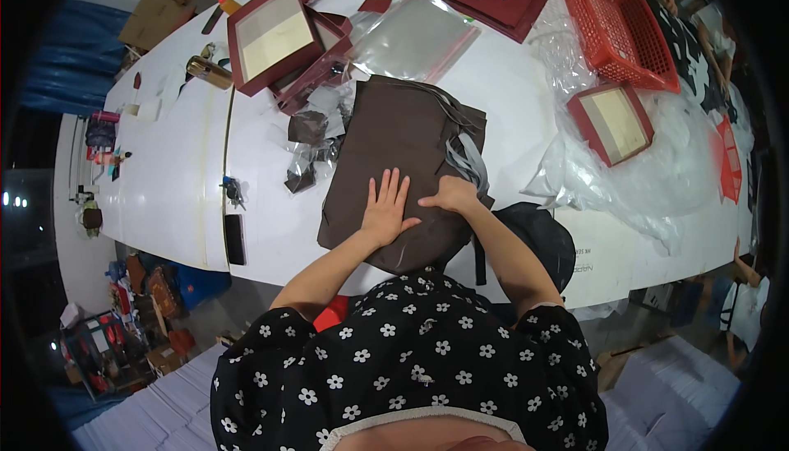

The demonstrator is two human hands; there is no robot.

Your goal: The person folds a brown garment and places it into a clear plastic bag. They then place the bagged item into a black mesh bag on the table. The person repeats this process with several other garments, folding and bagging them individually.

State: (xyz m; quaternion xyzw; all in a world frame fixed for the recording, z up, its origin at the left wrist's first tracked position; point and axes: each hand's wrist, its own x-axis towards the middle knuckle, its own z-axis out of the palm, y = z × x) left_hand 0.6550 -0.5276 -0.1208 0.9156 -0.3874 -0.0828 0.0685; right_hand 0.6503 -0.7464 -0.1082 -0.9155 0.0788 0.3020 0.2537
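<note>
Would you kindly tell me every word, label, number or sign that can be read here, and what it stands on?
Pale board, near right: dark print, small and partly blurred; I won't copy its wording.
Brown material: no lettering seen.
Phone: no lettering seen.
Any print in the background is too small to read.

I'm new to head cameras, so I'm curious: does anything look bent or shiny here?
Head view: the table bows at its edges, and the picture's corners are black; the clear plastic shows bright glints; left hand and right hand look fairly sharp.
</note>
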